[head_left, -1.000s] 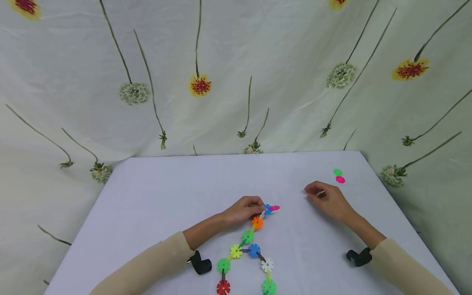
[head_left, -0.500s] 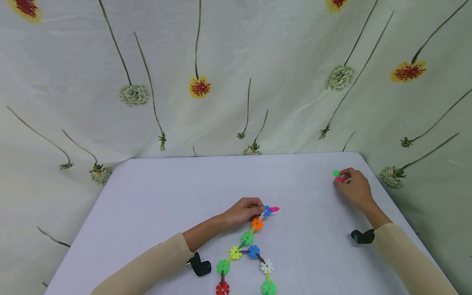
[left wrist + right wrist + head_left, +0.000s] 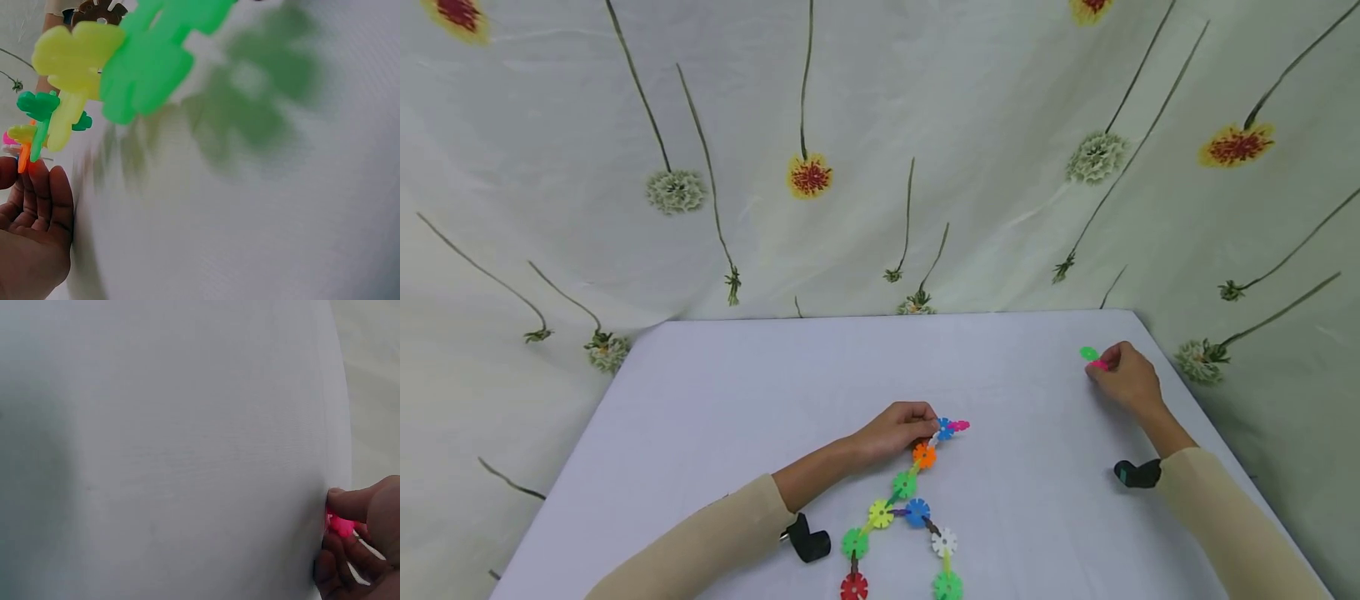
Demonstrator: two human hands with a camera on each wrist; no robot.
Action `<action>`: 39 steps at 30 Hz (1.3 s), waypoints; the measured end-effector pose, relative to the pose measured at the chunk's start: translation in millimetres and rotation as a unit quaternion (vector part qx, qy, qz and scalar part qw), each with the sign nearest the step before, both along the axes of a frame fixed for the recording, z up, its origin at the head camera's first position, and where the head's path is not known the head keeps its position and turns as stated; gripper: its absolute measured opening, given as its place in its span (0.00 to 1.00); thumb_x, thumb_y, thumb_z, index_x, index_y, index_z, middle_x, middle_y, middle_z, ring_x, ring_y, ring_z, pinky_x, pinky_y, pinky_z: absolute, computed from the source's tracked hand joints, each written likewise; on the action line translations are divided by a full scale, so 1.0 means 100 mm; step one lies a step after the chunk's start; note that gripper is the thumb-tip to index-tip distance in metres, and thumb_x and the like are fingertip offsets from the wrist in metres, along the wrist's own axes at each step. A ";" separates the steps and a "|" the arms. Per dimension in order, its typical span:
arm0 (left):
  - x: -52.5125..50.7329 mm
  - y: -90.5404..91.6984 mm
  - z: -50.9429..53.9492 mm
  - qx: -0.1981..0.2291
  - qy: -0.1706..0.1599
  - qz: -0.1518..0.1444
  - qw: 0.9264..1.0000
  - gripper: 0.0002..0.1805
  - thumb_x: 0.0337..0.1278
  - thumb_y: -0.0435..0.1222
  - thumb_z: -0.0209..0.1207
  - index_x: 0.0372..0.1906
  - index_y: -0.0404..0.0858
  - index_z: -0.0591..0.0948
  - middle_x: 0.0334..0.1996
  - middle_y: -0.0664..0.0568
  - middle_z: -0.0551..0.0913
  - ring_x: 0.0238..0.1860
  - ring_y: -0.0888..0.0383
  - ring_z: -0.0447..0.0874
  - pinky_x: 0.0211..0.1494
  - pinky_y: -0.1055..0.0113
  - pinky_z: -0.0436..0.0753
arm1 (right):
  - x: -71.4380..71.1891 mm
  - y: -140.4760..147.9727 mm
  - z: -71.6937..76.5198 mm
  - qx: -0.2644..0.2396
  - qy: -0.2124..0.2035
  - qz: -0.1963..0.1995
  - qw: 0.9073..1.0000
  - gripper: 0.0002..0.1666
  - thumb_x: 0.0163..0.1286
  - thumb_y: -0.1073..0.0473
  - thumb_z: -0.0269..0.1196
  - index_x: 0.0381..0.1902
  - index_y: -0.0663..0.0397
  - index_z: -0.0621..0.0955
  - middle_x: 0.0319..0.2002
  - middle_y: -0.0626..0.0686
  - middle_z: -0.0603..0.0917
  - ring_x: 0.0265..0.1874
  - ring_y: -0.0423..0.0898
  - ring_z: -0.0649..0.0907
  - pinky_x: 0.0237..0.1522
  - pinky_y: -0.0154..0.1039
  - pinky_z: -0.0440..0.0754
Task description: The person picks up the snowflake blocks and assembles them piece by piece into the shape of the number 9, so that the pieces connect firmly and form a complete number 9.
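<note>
A chain of colourful notched plastic discs [image 3: 904, 485], slotted edge to edge, lies toward the front of the table. My left hand [image 3: 895, 429] pinches it near its far end, beside a blue disc [image 3: 946, 429] with a pink one [image 3: 959, 426] joined on. In the left wrist view, large yellow [image 3: 78, 56] and green discs [image 3: 147, 69] hang close to the camera. At the far right, my right hand [image 3: 1129, 379] has thumb and fingers around a loose pink disc [image 3: 341, 525], mostly covered in the head view. A loose green disc [image 3: 1088, 353] lies just beyond those fingertips.
The white table [image 3: 737, 367] ends at a back edge against a flower-printed cloth [image 3: 865, 100]. Black wrist devices [image 3: 808, 537] sit by both sleeves. The chain forks into two branches, with a red disc [image 3: 853, 586] at the front of one.
My right hand has moved right and away from me to the two loose discs, and its fingers have closed on the pink one. My left hand stays in place on the chain.
</note>
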State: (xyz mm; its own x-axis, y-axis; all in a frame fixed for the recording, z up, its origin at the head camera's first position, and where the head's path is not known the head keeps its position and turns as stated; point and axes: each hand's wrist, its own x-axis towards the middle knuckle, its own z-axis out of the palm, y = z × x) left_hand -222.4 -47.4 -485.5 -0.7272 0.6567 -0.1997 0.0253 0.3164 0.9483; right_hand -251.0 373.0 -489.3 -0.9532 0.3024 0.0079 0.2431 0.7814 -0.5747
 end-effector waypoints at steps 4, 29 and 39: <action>0.00 0.00 0.00 -0.004 0.001 0.001 1.000 0.13 0.81 0.38 0.53 0.47 0.31 0.81 0.31 0.56 0.75 0.34 0.61 0.73 0.44 0.71 0.74 | 0.01 -0.04 0.01 0.009 0.035 0.017 0.999 0.19 0.74 0.59 0.68 0.54 0.66 0.76 0.48 0.70 0.84 0.47 0.64 0.84 0.40 0.48 0.82; 0.02 0.00 0.01 0.004 0.003 0.000 1.000 0.13 0.81 0.37 0.53 0.46 0.30 0.81 0.29 0.56 0.74 0.33 0.61 0.72 0.43 0.72 0.73 | 0.28 -0.45 0.08 -0.163 0.038 0.098 0.981 0.18 0.73 0.58 0.72 0.55 0.63 0.84 0.49 0.63 0.92 0.35 0.36 0.87 0.38 0.28 0.86; 0.01 0.00 0.04 0.002 0.004 0.000 1.000 0.13 0.81 0.37 0.53 0.46 0.30 0.81 0.29 0.57 0.75 0.33 0.61 0.72 0.43 0.72 0.73 | 0.48 -0.74 0.07 -0.272 0.021 0.138 0.952 0.20 0.72 0.57 0.74 0.55 0.63 0.85 0.48 0.56 0.91 0.38 0.38 0.91 0.45 0.29 0.88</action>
